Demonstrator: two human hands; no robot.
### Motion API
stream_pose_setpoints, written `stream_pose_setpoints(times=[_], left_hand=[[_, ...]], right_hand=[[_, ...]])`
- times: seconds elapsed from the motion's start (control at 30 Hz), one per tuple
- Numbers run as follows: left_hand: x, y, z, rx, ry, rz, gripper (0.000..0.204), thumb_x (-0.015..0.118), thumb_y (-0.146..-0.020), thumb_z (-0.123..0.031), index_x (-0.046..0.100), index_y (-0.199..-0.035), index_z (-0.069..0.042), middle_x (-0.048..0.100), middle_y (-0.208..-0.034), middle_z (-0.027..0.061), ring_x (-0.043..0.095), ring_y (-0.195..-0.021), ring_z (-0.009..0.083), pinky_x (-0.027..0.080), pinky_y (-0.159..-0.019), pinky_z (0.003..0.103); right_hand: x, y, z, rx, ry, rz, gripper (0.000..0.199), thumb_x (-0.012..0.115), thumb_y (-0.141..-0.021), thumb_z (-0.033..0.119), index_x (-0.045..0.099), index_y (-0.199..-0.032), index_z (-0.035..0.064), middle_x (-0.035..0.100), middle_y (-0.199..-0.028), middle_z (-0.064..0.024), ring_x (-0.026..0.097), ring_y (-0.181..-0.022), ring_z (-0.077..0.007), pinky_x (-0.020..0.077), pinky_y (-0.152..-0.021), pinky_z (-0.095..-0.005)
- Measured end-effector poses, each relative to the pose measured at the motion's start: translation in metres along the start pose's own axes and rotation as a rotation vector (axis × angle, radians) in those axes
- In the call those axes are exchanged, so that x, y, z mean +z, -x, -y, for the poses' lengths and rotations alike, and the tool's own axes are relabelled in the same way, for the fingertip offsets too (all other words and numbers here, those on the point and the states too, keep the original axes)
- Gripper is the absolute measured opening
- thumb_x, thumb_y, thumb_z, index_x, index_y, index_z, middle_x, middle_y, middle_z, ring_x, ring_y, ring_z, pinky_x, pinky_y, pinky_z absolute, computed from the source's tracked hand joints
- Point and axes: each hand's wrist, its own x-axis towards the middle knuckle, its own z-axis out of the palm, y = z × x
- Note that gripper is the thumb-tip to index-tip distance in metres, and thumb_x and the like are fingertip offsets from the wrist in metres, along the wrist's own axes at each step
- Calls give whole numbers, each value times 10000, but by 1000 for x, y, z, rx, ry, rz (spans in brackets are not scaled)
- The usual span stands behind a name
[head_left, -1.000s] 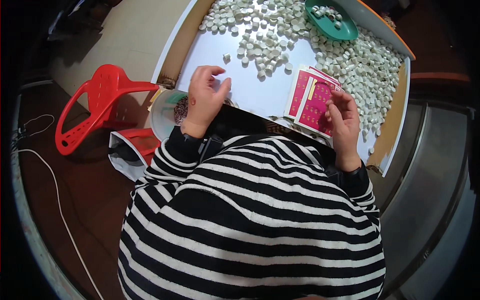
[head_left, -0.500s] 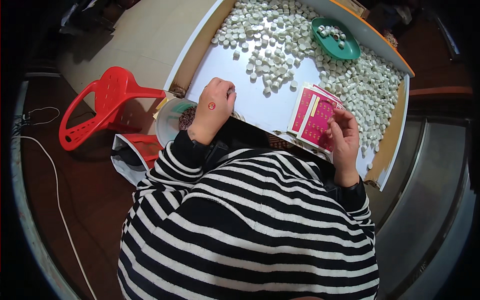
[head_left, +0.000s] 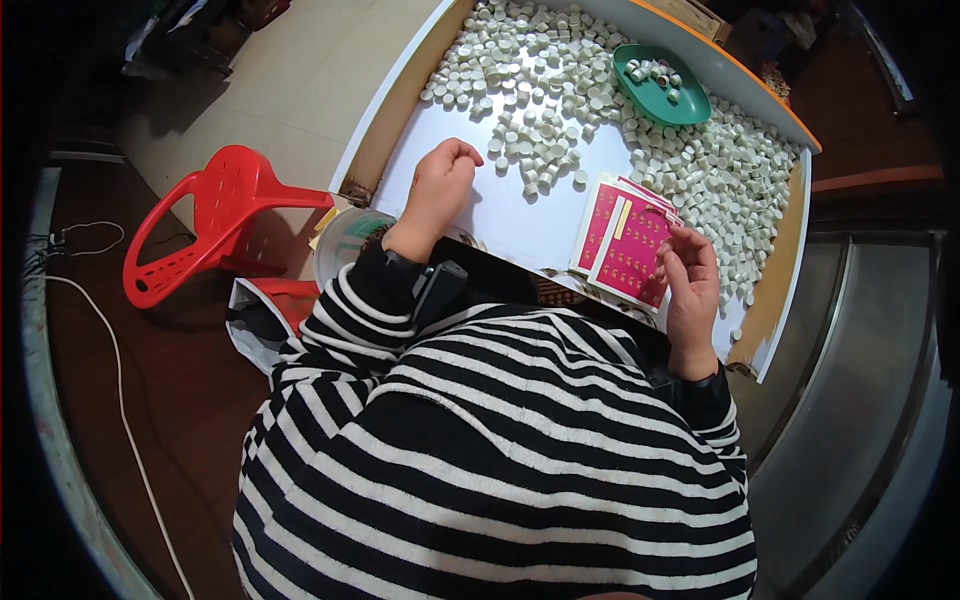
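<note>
My left hand hovers over the left part of the white tray-like table, near loose white caps. Its fingers are curled, and whatever they may hold is hidden. At the right, my right hand is beside a small stack of pink sheets with rows of small gold-coloured stickers. Its thumb and fingers are bent together at the top sheet's right edge; I cannot make out what lies between them.
Many white caps cover the table's far and right parts. A green oval dish with several caps stands among them. Raised walls edge the table. A translucent bucket, a red plastic chair and a red-and-white bag are at the left.
My left hand has moved up and slightly right, away from the bucket, and turned so the red sticker on its back hardly shows. My right hand stays by the sheets.
</note>
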Motion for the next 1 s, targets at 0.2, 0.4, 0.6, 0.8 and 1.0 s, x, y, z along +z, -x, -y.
stream_pose_setpoints(times=[0.2,0.4,0.6,0.8,1.0], left_hand=[[5,-2,-27,67,-597,151,166,640,-814,-153,643,-796,13,602,-651,47,534,-615,89,441,-592,244],[-19,-3,-13,70,-202,49,203,679,-815,-194,662,-803,8,623,-647,45,565,-608,100,448,-580,249],[-116,5,-35,228,312,-637,128,646,-872,-128,625,-860,-2,556,-670,-41,499,-608,62,413,-552,225],[-155,5,-2,145,-96,-585,235,605,-871,-100,502,-1078,-55,494,-738,-19,398,-583,26,326,-517,183],[-5,43,-59,-321,662,591,194,520,-831,2,512,-1020,-41,526,-884,16,476,-689,65,404,-592,192]], right_hand=[[2,4,3,-14,-2,2,272,554,-910,50,492,-1175,30,557,-1006,-12,508,-849,-48,409,-703,-171],[-5,8,4,-17,13,-28,273,555,-910,47,492,-1175,32,558,-1011,-14,517,-864,-52,411,-696,-168],[-6,5,-1,-23,44,-44,279,530,-912,48,493,-1187,19,568,-981,-34,515,-823,-72,417,-711,-192],[1,-4,2,-14,29,4,280,536,-909,51,496,-1185,24,568,-1000,-29,517,-829,-68,418,-711,-188],[12,1,14,-17,50,-23,266,551,-902,53,508,-1164,43,567,-996,-17,514,-820,-54,412,-696,-180]])
